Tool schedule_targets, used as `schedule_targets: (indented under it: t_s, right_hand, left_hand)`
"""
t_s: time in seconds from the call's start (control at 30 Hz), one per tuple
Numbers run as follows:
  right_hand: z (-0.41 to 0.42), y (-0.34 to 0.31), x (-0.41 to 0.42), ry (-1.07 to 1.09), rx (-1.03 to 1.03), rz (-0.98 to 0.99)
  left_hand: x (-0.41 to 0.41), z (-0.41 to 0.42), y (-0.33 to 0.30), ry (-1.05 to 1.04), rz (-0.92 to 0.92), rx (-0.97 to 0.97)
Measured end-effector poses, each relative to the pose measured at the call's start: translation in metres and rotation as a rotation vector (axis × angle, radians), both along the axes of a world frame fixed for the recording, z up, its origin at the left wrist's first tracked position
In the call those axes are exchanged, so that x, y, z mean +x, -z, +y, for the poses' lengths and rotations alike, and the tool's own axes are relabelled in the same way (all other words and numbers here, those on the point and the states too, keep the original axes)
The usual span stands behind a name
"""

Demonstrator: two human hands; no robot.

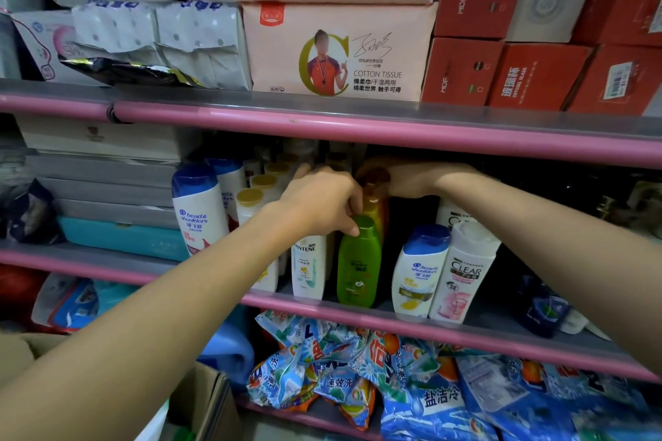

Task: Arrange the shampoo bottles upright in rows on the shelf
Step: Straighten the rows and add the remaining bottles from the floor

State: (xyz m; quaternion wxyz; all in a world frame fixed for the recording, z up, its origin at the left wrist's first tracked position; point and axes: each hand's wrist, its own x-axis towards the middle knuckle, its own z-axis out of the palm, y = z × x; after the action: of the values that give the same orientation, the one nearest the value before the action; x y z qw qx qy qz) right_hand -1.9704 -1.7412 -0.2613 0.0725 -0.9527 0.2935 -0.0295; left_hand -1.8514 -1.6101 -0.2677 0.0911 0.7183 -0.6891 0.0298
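Shampoo bottles stand on the middle shelf [447,328] with a pink rail. A green bottle [358,261] stands upright at the front, and my left hand [322,200] pinches its cap with thumb and fingers. Behind it stands an orange bottle [374,206] with a brown cap, which my right hand [404,177] grips deep in the shelf. A white Pantene bottle [308,265] stands left of the green one. To the right stand a Head & Shoulders bottle [421,270] and a Clear bottle [462,276]. Another Head & Shoulders bottle [198,208] leans at the left, with gold-capped bottles [250,202] behind.
Flat boxes [107,190] are stacked at the shelf's left. The upper shelf holds cotton tissue packs [336,50] and red boxes [537,75]. Detergent bags [358,369] lie piled on the lower shelf. A cardboard box [207,401] sits at the bottom left. The upper pink rail [358,125] hangs just above my hands.
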Motion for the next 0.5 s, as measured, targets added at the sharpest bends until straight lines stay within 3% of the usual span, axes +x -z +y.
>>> schedule_targets:
  t_s: [0.17, 0.5]
  right_hand:
    - [-0.019, 0.003, -0.004, 0.082, -0.115, 0.005]
    - [-0.033, 0.017, 0.01, 0.11, -0.109, 0.049]
  left_hand:
    - [-0.006, -0.001, 0.004, 0.03, 0.031, -0.031]
    - [-0.006, -0.001, 0.011, 0.018, 0.104, -0.064]
